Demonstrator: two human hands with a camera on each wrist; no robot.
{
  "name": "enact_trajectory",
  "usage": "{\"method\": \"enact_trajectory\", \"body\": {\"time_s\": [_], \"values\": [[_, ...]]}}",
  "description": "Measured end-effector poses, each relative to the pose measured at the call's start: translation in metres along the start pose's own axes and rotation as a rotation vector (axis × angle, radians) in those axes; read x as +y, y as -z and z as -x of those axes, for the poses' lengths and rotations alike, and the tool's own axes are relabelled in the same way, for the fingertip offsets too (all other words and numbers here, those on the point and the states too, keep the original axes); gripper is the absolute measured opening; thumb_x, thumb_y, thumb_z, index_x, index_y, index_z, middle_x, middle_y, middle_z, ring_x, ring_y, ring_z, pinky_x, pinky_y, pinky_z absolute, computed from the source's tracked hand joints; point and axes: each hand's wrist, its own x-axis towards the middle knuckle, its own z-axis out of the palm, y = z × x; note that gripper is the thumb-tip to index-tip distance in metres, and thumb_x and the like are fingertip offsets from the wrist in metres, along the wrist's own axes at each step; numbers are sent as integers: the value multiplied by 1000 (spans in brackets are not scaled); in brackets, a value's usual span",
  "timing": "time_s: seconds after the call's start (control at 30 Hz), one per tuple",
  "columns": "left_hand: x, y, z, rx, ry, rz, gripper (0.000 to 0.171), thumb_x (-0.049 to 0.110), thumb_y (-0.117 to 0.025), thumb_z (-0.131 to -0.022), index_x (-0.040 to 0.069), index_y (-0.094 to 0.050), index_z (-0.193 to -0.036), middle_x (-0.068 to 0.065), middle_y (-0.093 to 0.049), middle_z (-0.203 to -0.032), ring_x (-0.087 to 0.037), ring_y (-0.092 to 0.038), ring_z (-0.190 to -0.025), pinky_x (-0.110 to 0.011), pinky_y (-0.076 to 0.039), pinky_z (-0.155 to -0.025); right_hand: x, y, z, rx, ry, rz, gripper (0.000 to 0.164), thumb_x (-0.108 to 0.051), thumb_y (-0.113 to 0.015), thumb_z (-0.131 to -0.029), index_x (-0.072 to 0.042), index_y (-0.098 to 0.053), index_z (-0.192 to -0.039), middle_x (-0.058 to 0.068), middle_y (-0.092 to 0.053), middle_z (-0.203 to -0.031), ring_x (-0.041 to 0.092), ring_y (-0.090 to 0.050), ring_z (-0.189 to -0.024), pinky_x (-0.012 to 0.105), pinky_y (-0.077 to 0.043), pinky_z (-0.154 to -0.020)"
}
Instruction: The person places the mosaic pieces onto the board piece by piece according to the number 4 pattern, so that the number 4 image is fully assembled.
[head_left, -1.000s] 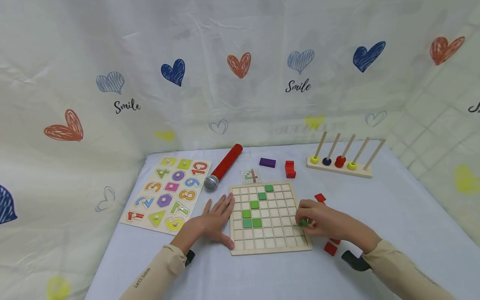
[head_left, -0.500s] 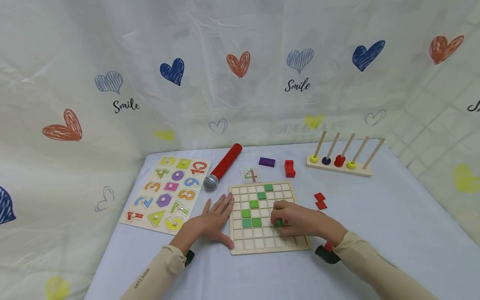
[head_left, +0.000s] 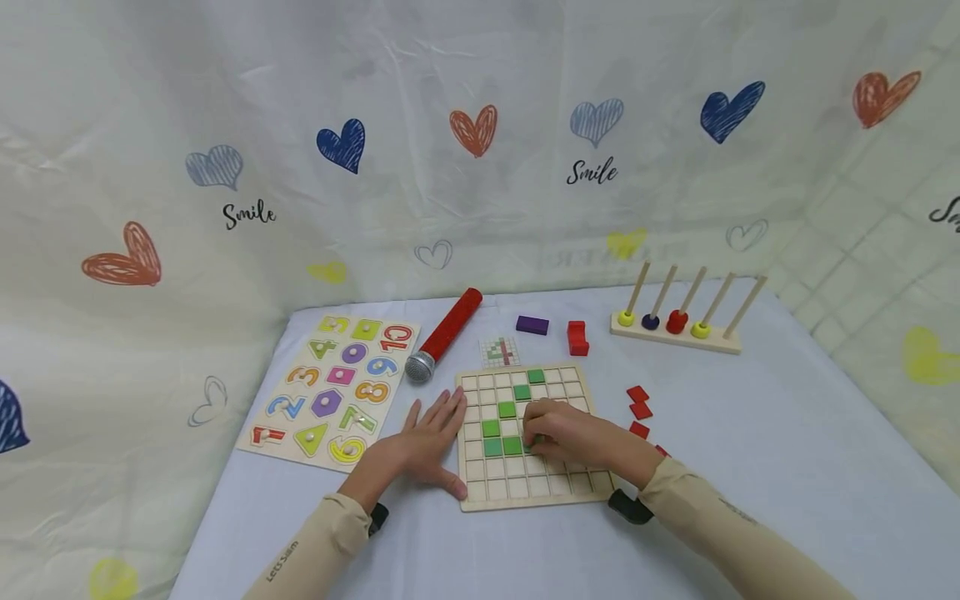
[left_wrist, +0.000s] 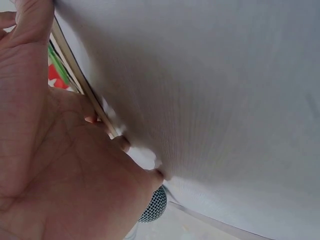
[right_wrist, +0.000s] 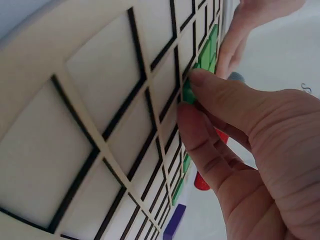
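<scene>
A wooden grid board [head_left: 497, 490] lies on the cloth between my hands, with several green tiles [head_left: 507, 409] set in its squares. My left hand [head_left: 427, 450] rests with fingers spread along the board's left edge, thumb near the lower corner. Over the middle of the grid, my right hand [head_left: 566, 432] pinches a green tile [right_wrist: 188, 92] between thumb and fingertips, low over a square beside the row of two green tiles. In the head view the fingers hide most of this tile. A small pattern card [head_left: 498, 352] sits just behind the board.
Red tiles [head_left: 639, 430] are scattered right of the board. Left of it lies a number puzzle [head_left: 326, 403], with a red microphone [head_left: 447, 333] beside that. Behind stand a purple block [head_left: 532, 325], a red block [head_left: 577, 338] and a peg stand [head_left: 675, 337].
My right hand has moved left from the board's right edge to the middle of the grid, carrying the green tile. The left hand has stayed in place.
</scene>
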Motion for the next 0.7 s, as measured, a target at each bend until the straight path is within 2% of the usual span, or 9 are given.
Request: {"method": "enact_trajectory", "body": {"time_s": [0.13,0.27,0.37,0.5,0.6,0.7], "values": [[10,10,8,-18,8,-9,145,74,-85,-73,12,0,-174,-6,11,-183,-31,10,-171,-65,6,-135,1,-3,-1,25,-3,-7,6,-10,-85,-92,-11,-82,-97,0,-69,-100,10,-60,-95,27,-62,-89],[16,17,13,-29,16,-16,143,71,-86,-75,10,-1,-173,-8,10,-183,-32,9,-171,-66,4,-136,3,-5,1,32,-12,-6,6,-11,-85,-93,-11,-82,-98,-1,-69,-101,9,-59,-96,24,-61,-87],[14,15,11,-18,8,-5,145,71,-86,-75,10,0,-173,-8,10,-183,-33,10,-170,-67,5,-135,4,-5,4,42,8,-16,6,-9,-83,-93,-11,-81,-99,0,-68,-103,9,-59,-96,20,-60,-83],[6,8,6,-4,-3,0,149,79,-83,-71,12,3,-173,-6,12,-183,-32,12,-170,-67,7,-134,7,-3,11,66,50,-63,8,-5,-81,-94,-8,-81,-101,4,-70,-108,14,-66,-93,21,-61,-81],[1,3,1,-3,-5,-7,151,82,-81,-70,14,5,-173,-5,14,-183,-31,13,-170,-67,8,-134,9,-1,16,73,42,-82,12,-5,-80,-95,-8,-81,-106,5,-71,-115,17,-69,-96,26,-63,-84],[-3,0,-2,5,-11,-11,151,83,-81,-69,15,4,-173,-5,14,-183,-31,13,-170,-67,9,-134,11,3,22,69,2,-84,16,-9,-79,-96,-11,-81,-112,6,-72,-123,21,-69,-108,33,-63,-93]]}}
